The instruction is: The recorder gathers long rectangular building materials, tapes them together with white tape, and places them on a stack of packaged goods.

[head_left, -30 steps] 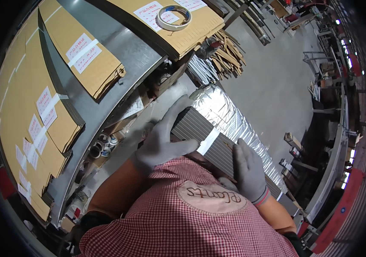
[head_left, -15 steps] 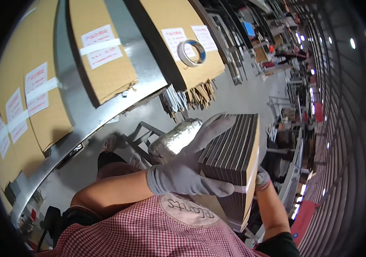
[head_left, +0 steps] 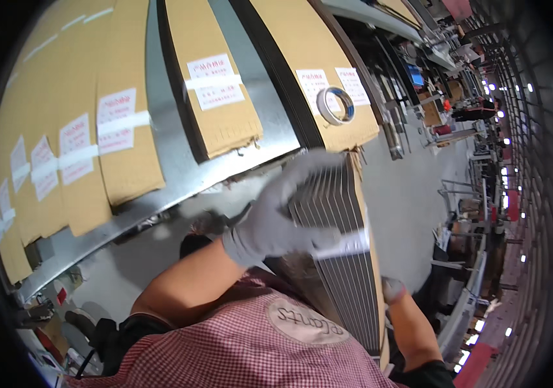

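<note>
A long bundle of dark, thin strips (head_left: 349, 284) with cardboard along its right side stands tilted in front of my body. A white band crosses it near its far end. My left hand (head_left: 279, 216), in a grey glove, grips that far end, thumb and fingers spread around it. My right hand (head_left: 393, 289), also gloved, is at the bundle's right side, lower down; its fingers are mostly hidden behind the cardboard. The bundle's far end is close to the edge of a metal table (head_left: 215, 169).
Several cardboard-covered bundles (head_left: 127, 174) with white tape and red-printed labels lie on the table. A roll of tape (head_left: 322, 107) rests on the rightmost one (head_left: 360, 131). Grey floor (head_left: 406, 194) lies to the right, with racks and a distant person (head_left: 477, 113) beyond.
The bundle's far end has come up to the table edge beside the rightmost cardboard bundle, with both hands moving along. The view has shifted; the silver-wrapped thing on the floor has gone out of sight.
</note>
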